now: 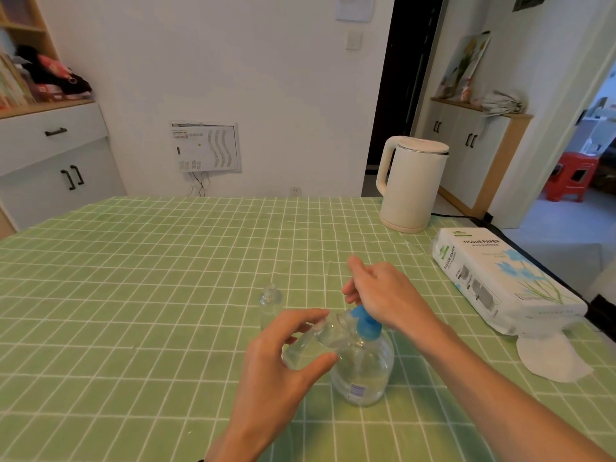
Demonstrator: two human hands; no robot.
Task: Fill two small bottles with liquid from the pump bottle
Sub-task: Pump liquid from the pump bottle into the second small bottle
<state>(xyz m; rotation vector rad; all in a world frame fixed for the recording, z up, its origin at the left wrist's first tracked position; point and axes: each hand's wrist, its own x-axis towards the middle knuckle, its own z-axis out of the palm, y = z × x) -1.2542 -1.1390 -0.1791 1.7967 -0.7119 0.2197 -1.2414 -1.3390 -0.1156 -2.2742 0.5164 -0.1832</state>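
Note:
A clear pump bottle point(363, 371) with a blue pump head point(366, 323) stands on the green checked tablecloth near the front. My right hand point(383, 295) rests on top of the blue pump head. My left hand point(283, 358) holds a small clear bottle point(311, 343) tilted, its mouth close to the pump's spout. A second small clear bottle point(270, 303) stands upright on the cloth just behind my left hand, apart from both hands.
A cream electric kettle point(410, 185) stands at the back right of the table point(133, 295). A tissue paper pack point(500, 285) lies along the right edge, with a loose white tissue point(550, 358) in front of it.

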